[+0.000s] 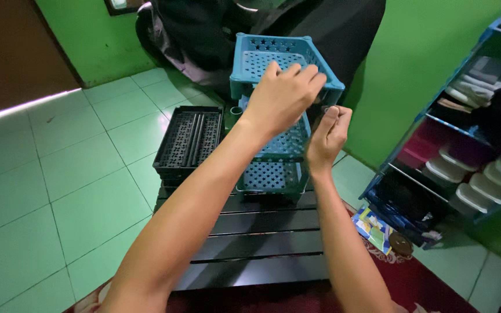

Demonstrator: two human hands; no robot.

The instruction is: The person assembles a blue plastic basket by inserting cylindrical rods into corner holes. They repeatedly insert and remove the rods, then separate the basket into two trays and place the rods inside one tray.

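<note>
Our left hand [282, 95] grips the front rim of the top tray of the blue three-tier perforated rack [279, 87], which stands at the far edge of the black slatted worktop [256, 243]. Our right hand [327, 136] pinches shut at the rack's right front post, though we cannot tell on what. A black perforated tray [189, 139] sits at the far left corner.

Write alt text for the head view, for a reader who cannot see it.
Two bare hands work at a blue perforated tiered rack: the left hand grips its top tray's near rim, the right hand pinches near a corner post. The rack stands on a dark slatted table beside black trays.
</note>
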